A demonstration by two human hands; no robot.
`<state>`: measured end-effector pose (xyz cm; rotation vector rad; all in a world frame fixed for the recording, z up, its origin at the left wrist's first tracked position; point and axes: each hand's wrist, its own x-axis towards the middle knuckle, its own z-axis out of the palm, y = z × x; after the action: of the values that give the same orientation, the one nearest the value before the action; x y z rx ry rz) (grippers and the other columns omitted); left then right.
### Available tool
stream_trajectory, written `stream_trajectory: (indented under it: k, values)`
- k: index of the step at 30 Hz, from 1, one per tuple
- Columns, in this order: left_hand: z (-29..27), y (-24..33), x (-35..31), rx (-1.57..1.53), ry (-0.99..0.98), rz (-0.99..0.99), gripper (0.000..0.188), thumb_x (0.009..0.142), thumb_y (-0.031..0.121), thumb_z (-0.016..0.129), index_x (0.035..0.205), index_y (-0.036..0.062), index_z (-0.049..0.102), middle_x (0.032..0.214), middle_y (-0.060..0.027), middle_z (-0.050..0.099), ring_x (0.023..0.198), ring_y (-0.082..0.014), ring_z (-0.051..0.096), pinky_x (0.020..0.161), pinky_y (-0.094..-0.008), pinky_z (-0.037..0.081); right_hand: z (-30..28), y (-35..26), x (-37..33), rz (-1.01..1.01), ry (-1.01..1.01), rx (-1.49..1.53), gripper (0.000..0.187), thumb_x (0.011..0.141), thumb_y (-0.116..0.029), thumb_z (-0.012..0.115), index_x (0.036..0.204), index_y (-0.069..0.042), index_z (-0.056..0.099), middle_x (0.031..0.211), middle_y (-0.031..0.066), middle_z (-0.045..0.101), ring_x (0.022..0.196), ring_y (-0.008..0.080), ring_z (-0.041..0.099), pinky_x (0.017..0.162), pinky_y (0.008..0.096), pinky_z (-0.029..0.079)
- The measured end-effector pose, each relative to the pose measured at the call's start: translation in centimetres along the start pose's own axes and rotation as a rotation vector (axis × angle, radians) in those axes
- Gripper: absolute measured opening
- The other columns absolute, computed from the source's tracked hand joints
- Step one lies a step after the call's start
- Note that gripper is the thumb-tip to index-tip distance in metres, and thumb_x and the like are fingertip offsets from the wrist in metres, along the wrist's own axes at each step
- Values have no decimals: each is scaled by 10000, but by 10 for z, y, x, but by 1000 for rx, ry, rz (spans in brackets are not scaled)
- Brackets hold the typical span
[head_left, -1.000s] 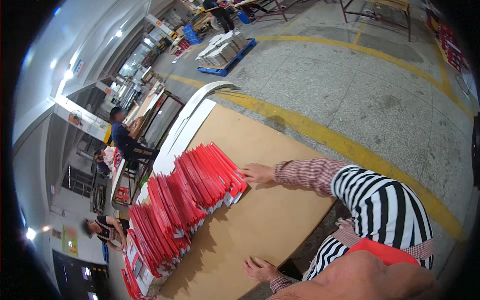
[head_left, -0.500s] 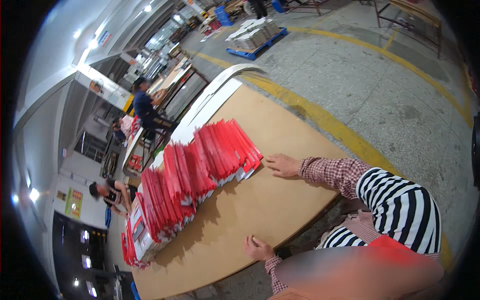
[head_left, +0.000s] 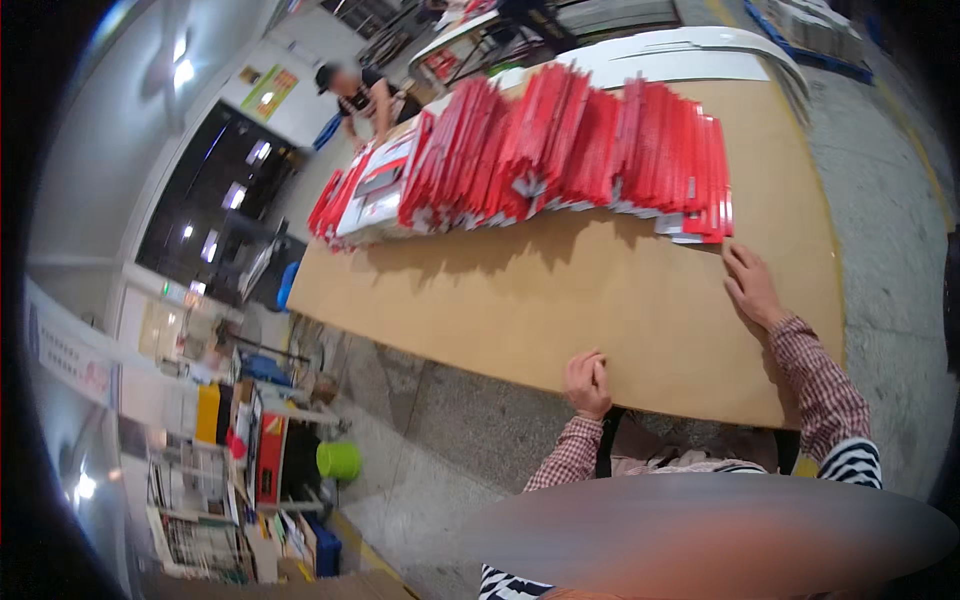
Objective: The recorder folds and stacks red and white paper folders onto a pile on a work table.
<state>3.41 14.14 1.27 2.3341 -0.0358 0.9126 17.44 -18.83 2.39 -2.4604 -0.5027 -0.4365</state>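
Observation:
A long row of red-and-white flat printed pieces (head_left: 575, 150), possibly folded packaging, leans on edge across the tan table (head_left: 530, 300). My right hand (head_left: 752, 285) lies on the table at the row's right end, fingers stretched out, their tips beside the last pieces. Whether they touch them is hard to tell. My left hand (head_left: 587, 384) rests at the table's near edge with its fingers curled in and nothing visible in them. At the row's left end, white-and-grey pieces (head_left: 378, 195) lie tilted among the red ones.
Beyond the table's far left corner a person (head_left: 370, 100) leans forward with arms lowered. White sheets (head_left: 690, 55) lie along the far edge. A green bucket (head_left: 338, 460) stands on the floor at left, near cluttered shelves. A loaded blue pallet (head_left: 815, 45) is at the far right.
The view has swung left, so the row now runs nearly level across the picture and the shelves have come in. My hands keep about the same places on the table.

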Motion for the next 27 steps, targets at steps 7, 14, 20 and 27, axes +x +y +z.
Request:
stream_trajectory:
  k: [7,14,20,27]
  values:
    - [-8,3,-4,16,1,-4,181,859,120,495,853,26,649,932,-129,655,899,-302,595,827,-402,460,-2,-10,3,19,-94,-18,469,813,-180,582,1244,-22,488,1336,161,416,1260,336,356,1052,435,286]
    - [3,3,-4,-39,-16,14,169,855,135,516,859,40,656,948,-113,659,910,-300,591,832,-410,461,-6,-2,0,10,9,-55,444,787,-169,595,1199,-23,516,1294,172,446,1225,341,388,1028,438,318]
    - [8,-18,-10,-11,19,20,176,821,102,501,811,41,665,873,-109,676,821,-292,604,773,-393,464,14,6,4,-148,92,-27,373,753,-191,605,1085,-27,552,1195,185,496,1124,349,464,964,455,371]
    - [9,-8,-9,30,23,65,193,821,135,495,792,35,658,852,-109,668,795,-290,592,740,-404,459,2,2,-1,-76,14,-102,330,836,-248,519,1101,-54,543,1242,158,477,1188,315,432,1019,435,308]
